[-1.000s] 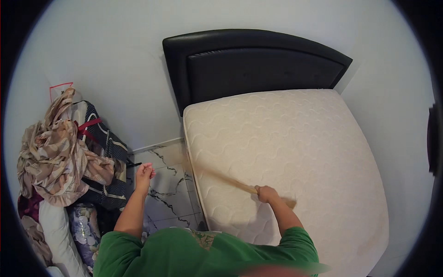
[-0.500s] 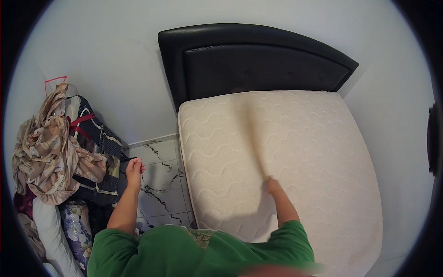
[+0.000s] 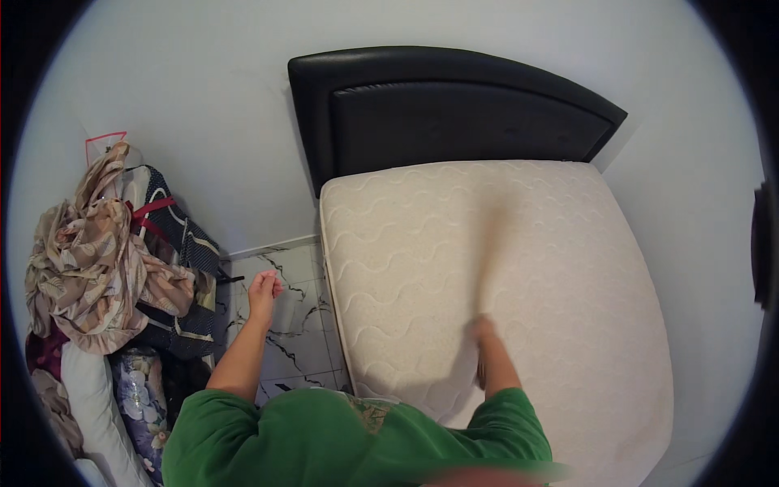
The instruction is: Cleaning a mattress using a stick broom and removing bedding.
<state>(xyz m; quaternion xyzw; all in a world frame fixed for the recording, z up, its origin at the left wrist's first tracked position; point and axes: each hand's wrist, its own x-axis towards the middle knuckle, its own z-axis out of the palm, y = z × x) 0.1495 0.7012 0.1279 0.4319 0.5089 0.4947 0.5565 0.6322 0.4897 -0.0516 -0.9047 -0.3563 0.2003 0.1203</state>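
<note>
My right hand (image 3: 482, 329) is closed round the handle end of a tan stick broom (image 3: 491, 243). The broom is smeared by motion, and its wider far end points toward the headboard. It is over the cream quilted mattress (image 3: 389, 276); whether its bristles touch the fabric is unclear. A short piece of the handle shows below my wrist. My left hand (image 3: 264, 286) hangs over the floor beside the bed, its fingers curled in and nothing visible in them.
A black padded headboard (image 3: 454, 114) stands behind the mattress against the wall. At the left, a patterned beige cloth (image 3: 97, 276) drapes over a dark bag (image 3: 182, 243), with a white bolster (image 3: 93, 398) and floral bundle (image 3: 138, 390) nearer. Marbled tiles (image 3: 296, 325) lie between.
The broom's far end has swung right across the mattress, turning about my right hand. My left hand has shifted slightly right, with its fingers still curled.
</note>
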